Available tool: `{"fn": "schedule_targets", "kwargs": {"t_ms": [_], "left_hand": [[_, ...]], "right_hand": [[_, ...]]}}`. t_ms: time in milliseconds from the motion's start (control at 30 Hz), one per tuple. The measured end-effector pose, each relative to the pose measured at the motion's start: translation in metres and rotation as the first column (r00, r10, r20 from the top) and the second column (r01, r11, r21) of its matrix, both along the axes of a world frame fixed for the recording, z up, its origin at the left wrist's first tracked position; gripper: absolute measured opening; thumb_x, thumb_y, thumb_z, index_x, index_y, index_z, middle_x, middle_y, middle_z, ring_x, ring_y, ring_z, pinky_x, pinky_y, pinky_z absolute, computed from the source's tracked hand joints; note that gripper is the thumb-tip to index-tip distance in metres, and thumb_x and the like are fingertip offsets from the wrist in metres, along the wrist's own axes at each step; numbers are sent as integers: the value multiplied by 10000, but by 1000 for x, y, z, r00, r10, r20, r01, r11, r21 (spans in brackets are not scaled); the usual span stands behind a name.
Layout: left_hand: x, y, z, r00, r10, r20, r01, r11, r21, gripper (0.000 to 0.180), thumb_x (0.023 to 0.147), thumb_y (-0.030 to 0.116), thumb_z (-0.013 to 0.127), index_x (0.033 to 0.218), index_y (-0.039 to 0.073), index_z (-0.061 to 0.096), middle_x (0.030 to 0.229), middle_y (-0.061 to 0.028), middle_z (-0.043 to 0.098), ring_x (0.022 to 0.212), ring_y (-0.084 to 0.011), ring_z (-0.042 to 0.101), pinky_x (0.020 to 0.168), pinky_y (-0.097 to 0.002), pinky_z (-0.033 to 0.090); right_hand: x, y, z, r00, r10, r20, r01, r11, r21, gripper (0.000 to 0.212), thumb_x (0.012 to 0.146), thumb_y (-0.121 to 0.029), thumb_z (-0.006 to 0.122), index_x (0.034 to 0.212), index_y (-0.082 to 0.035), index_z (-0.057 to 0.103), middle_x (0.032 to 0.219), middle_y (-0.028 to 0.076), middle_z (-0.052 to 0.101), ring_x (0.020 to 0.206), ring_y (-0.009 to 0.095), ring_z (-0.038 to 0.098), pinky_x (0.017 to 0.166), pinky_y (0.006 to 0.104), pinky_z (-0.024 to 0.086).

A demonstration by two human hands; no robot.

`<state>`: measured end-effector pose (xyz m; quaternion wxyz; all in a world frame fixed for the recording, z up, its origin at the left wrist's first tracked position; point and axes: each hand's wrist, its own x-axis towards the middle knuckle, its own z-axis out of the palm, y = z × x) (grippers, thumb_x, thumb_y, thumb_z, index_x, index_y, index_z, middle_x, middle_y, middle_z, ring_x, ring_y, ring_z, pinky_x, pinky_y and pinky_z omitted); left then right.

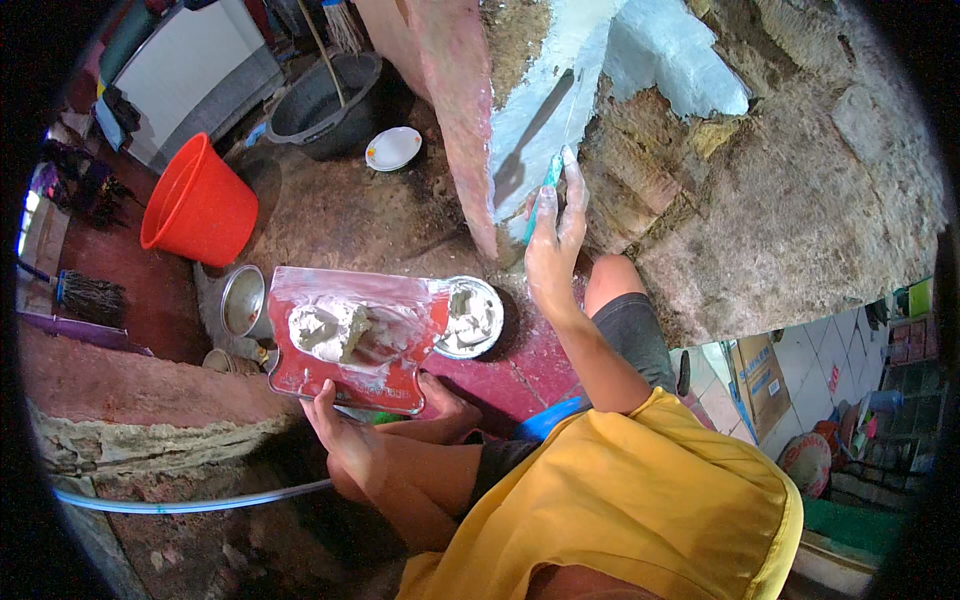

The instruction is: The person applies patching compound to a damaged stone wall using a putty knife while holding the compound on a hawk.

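Observation:
My left hand [345,432] grips the lower edge of a red plastic board [415,305], its thumb at the rim. A mound of whitish putty [335,328] rests on the board, with smears spread around it. My right hand [557,222], dusted white at the fingertips, is closed around the teal handle of a putty knife [553,172]. The knife's thin blade lies against or just off the pale, coated strip of wall [540,105]; contact is hard to tell. Beside the board's right end stands a round container [499,300] holding more putty.
Rough bare stone [780,210] borders the coated strip on the right. A red bucket [205,205], a black tub [320,120] with a stick in it, a white plate [393,148] and a metal pot [243,300] stand to the left. A pale hose [200,506] runs at lower left.

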<state>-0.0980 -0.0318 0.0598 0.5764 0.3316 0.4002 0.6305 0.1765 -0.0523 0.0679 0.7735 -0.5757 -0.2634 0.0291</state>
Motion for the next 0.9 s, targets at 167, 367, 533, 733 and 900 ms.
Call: {"fn": "schedule_targets", "kwargs": {"t_ms": [167,367,533,733,900], "left_hand": [[0,-3,6,997,-45,55,45,999,9,539,742,128,579,1251,21,436,1181,-85,499,1048,-234,488,908,-373,371],[-4,-5,5,998,-10,58,9,1000,12,550,744,120,575,1265,20,427,1198,-90,495,1051,-238,489,915,-372,366],[-5,-6,8,999,-3,48,3,1000,-4,527,754,115,570,1254,19,434,1169,-91,509,1041,-235,498,900,-366,379],[-9,-5,5,995,-68,66,68,998,7,503,764,123,572,1239,21,441,1134,-86,523,1009,-229,514,868,-358,399],[-8,-5,3,996,-77,52,75,997,23,518,765,124,574,1251,24,427,1135,-90,524,1007,-230,515,866,-357,398]], "right_hand": [[5,12,-3,973,-141,182,156,985,-73,445,913,-50,418,1351,-48,344,1195,97,406,922,159,407,810,276,354],[-2,27,-1,949,-197,246,220,973,-66,454,907,-53,436,1350,-32,341,1213,125,413,1032,194,446,907,300,357],[-19,28,2,953,-157,259,172,984,-38,463,887,-77,454,1330,-2,341,1298,202,369,1200,324,363,1036,395,246],[-25,18,-13,938,-139,317,174,981,-83,467,897,-91,443,1338,9,324,1332,202,335,1241,302,330,1042,382,234],[5,14,-2,944,-167,284,200,975,-92,439,912,-57,420,1336,14,333,1340,159,334,1232,257,344,1031,350,260]]}}
